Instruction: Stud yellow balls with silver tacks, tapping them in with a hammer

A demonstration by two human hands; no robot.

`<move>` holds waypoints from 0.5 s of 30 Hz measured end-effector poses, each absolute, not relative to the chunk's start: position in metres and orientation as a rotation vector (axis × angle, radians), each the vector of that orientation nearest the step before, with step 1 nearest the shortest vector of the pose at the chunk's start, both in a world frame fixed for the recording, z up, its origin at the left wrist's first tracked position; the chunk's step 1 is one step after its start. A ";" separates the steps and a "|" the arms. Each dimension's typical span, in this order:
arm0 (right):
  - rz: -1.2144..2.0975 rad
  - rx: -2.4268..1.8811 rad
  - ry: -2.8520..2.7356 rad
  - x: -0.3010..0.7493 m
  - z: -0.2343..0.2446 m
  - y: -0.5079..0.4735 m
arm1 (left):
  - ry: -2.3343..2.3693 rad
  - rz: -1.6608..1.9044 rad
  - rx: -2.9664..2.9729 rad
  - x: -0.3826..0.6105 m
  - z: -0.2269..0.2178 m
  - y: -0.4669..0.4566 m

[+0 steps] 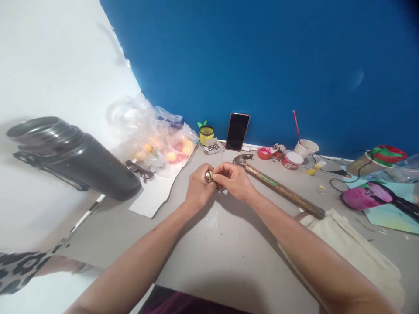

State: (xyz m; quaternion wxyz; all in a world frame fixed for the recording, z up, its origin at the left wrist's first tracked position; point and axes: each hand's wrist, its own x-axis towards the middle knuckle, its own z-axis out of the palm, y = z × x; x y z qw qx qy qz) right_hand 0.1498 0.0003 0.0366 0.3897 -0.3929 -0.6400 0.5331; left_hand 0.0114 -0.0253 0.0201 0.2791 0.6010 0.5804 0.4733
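Observation:
My left hand [200,183] is closed, with a small shiny round metal piece [208,176] held at its thumb and forefinger. Against the piece's right side, my right hand [234,179] has thumb and forefinger pinched together. Whether those fingertips grip its edge or something smaller is too small to tell. Both hands meet just above the grey table [216,244]. Beyond them sits a small open white box [213,147] of tiny shiny metal pieces. A claw hammer [281,188] with a wooden handle lies right of my right hand.
At left are a large dark flask [81,157], dark-framed glasses [140,170] and a clear plastic bag [163,146] with orange items. A phone [237,131] leans on the blue wall. A paper cup [307,148], a pink-and-black object [366,196] and beige cloth [353,253] occupy the right.

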 end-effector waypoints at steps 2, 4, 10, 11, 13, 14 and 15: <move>1.179 -1.088 -1.780 0.161 0.046 0.008 | 1.491 1.260 1.523 0.012 0.021 -0.024; 0.814 -1.244 -1.994 0.177 0.055 0.019 | 1.469 1.260 1.456 0.011 0.021 -0.021; 0.124 -2.098 -2.435 0.225 0.051 0.053 | 1.520 1.230 1.315 0.004 0.023 -0.015; 0.131 -2.134 -2.462 0.228 0.046 0.056 | 1.532 1.224 1.308 0.003 0.023 -0.014; 0.160 -2.140 -2.469 0.231 0.037 0.061 | 1.558 1.231 1.288 0.000 0.022 -0.013; 0.190 -2.123 -2.463 0.232 0.035 0.062 | 1.554 1.255 1.280 -0.001 0.022 -0.012; 0.219 -2.098 -2.451 0.232 0.035 0.062 | 1.545 1.287 1.269 -0.002 0.021 -0.011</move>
